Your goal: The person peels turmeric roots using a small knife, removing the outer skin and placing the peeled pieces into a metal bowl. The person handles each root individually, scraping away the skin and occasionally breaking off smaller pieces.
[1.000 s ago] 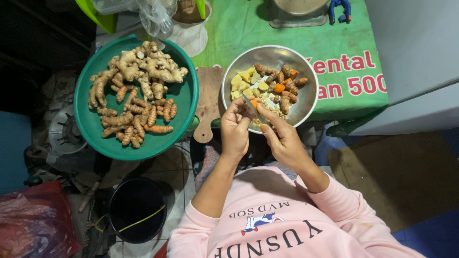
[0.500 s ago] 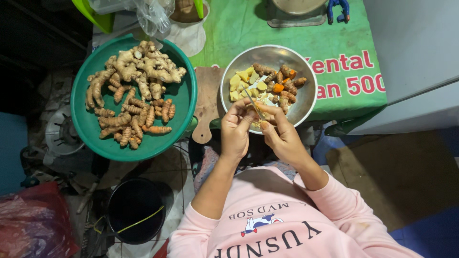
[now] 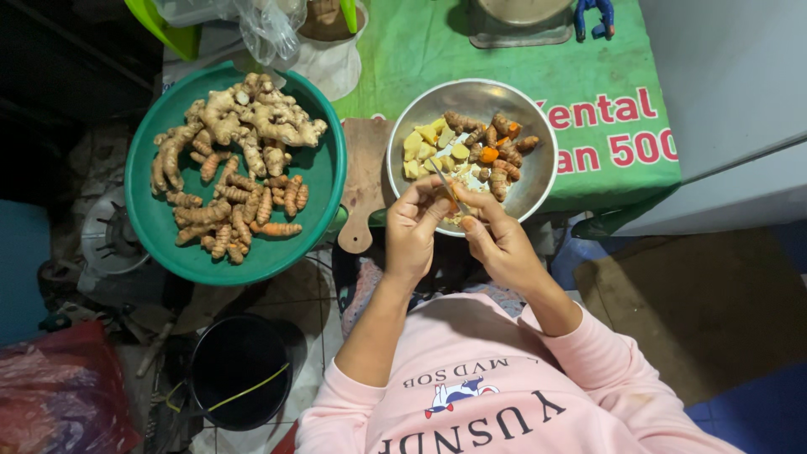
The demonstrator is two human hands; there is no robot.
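Observation:
My left hand (image 3: 414, 229) and my right hand (image 3: 498, 242) meet over the near rim of a round metal bowl (image 3: 538, 181). Between their fingers is a small pale root piece (image 3: 461, 217), held by the left hand, and a thin knife blade (image 3: 447, 189) that the right hand grips. Inside the bowl lie pale yellow cut chunks (image 3: 429, 145) and brown and orange turmeric pieces (image 3: 496, 150). To the left, a large green tray (image 3: 168, 235) carries ginger (image 3: 252, 118) and unpeeled turmeric roots (image 3: 235, 214).
A wooden cutting board (image 3: 363, 181) lies between tray and bowl on a green printed cloth (image 3: 605, 101). A black bucket (image 3: 239, 370) stands on the floor at lower left, beside a red bag (image 3: 59, 395). A clear plastic bag (image 3: 261, 21) and a white container sit at the back.
Both hands stay at the bowl's near rim. The fingers have shifted slightly around the root piece and the blade.

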